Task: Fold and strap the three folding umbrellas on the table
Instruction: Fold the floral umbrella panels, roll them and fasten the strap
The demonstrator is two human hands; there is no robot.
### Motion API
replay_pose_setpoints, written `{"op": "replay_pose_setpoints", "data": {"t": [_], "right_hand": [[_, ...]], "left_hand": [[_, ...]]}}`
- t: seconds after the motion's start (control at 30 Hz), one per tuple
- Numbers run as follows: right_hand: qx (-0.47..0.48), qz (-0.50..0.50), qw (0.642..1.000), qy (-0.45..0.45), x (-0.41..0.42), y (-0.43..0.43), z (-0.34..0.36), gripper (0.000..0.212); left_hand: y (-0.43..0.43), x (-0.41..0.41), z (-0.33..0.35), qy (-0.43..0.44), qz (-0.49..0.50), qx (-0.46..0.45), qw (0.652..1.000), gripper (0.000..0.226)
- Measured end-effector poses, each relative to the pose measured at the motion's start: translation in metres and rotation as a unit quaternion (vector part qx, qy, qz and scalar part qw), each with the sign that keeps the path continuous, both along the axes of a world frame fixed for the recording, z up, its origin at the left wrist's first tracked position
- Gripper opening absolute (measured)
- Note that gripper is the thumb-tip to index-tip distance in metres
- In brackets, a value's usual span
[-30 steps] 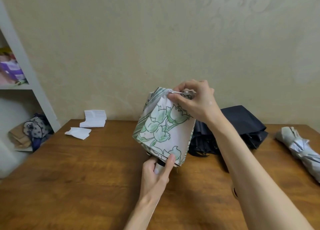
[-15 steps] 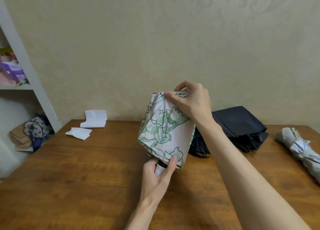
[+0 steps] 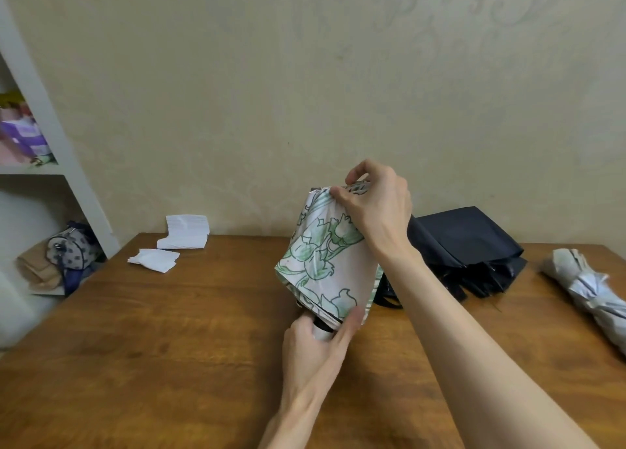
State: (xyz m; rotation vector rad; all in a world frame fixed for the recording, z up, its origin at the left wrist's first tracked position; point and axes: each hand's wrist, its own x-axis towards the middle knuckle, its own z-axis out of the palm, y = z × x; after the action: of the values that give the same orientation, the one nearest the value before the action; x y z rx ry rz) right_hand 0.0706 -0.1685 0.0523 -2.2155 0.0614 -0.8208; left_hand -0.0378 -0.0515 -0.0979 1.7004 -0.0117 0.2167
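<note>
I hold a white folding umbrella with green flower print [image 3: 327, 262] upright above the wooden table [image 3: 169, 330]. My left hand [image 3: 315, 350] grips its white handle from below. My right hand [image 3: 376, 205] pinches the gathered fabric at the umbrella's top. The canopy hangs loose and flared. A dark navy umbrella [image 3: 464, 249], collapsed but loose, lies behind my right arm. A grey umbrella [image 3: 589, 289], rolled up, lies at the far right edge.
Two white folded papers [image 3: 184, 235] lie at the table's back left. A white shelf unit [image 3: 50, 137] stands left of the table, with a dotted bag [image 3: 69, 249] on its lower level. A beige wall runs right behind the table.
My right hand has shifted slightly along the top of the floral umbrella, regripping the fabric. The canopy has turned and tilted a little. My left hand stays on the handle.
</note>
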Motion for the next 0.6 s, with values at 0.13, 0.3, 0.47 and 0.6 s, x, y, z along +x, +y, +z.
{"op": "replay_pose_setpoints", "data": {"t": [0.13,0.3,0.47,0.6], "right_hand": [[-0.013,0.069,0.997,-0.018,-0.001,0.000,0.004,0.033],[0.059,0.175,0.982,-0.045,-0.015,-0.028,-0.002,0.035],[0.161,0.232,0.959,0.035,-0.027,-0.065,-0.033,0.034],[0.147,0.176,0.972,0.050,-0.033,-0.088,-0.056,0.034]], "left_hand": [[-0.003,-0.002,0.005,0.014,-0.025,-0.114,0.993,0.045],[0.011,0.002,0.015,0.027,-0.046,-0.195,0.979,0.054],[0.032,0.009,0.015,0.016,-0.070,-0.174,0.982,0.056],[0.042,0.013,0.014,0.015,-0.086,-0.161,0.983,0.061]]}}
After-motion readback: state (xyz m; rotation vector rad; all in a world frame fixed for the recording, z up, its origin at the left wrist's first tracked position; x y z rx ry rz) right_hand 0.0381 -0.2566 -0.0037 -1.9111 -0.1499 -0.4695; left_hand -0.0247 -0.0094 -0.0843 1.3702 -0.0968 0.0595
